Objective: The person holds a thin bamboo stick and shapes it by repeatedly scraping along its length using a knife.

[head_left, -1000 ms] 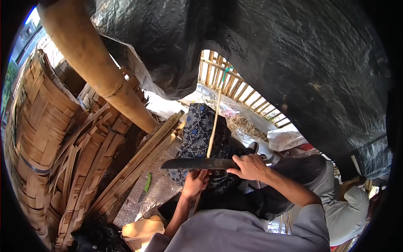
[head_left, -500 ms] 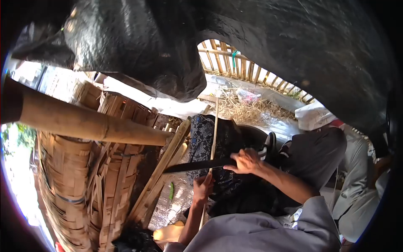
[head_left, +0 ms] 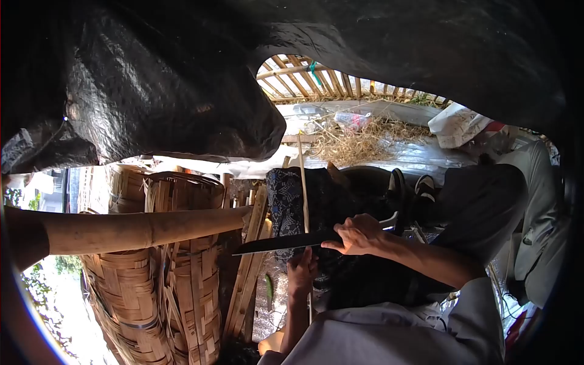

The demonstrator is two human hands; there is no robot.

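My right hand (head_left: pixel 358 234) is closed around the handle of a long dark-bladed machete (head_left: pixel 277 243), its tip pointing left. The blade lies across a thin pale bamboo strip (head_left: pixel 303 182), just beyond my left hand. Closed on that strip is my left hand (head_left: pixel 302 274), its thumb close to the blade. A dark blue patterned cloth (head_left: pixel 283 204) spreads over the lap area under the strip. The strip's near end runs down beside my left forearm and is partly hidden.
Tall woven bamboo baskets (head_left: pixel 131 292) stand at the left, behind a thick bamboo pole (head_left: pixel 146 231). Upright wooden slats (head_left: pixel 246 274) are near my left hand. A black tarp (head_left: pixel 176 79) hangs overhead. Dry straw (head_left: pixel 359 143) lies ahead. At right sits another person's grey-trousered leg (head_left: pixel 535 213).
The whole view has turned and shifted, levelling the pole and fence. Both hands keep their grips, and the blade still crosses the strip close to my left hand.
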